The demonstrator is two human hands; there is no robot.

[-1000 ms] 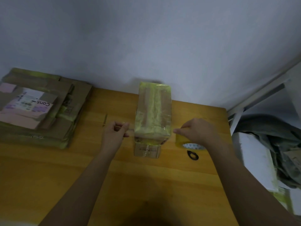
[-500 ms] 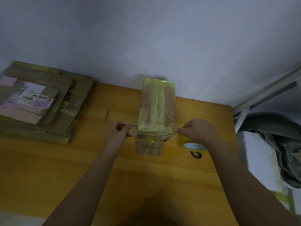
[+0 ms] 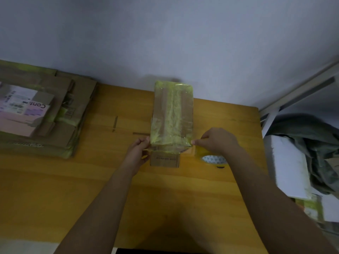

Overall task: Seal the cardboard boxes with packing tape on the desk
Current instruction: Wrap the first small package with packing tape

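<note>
Cardboard box, tall, brown and wrapped in yellowish clear tape, is standing mid-desk on the orange wooden desk against the wall. Left hand is pinching tape at its lower left corner, while right hand is pinching the strip at the lower right corner, just above the yellow tape roll. Flattened brown cartons are lying stacked far left.

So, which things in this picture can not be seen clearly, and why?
- Tape roll, head view: upper part hidden under the right hand.
- Box: print on its near flap too small to read.
- Flattened cardboard stack: cut off by the left edge.
- Left hand: what it pinches is unclear.
</note>
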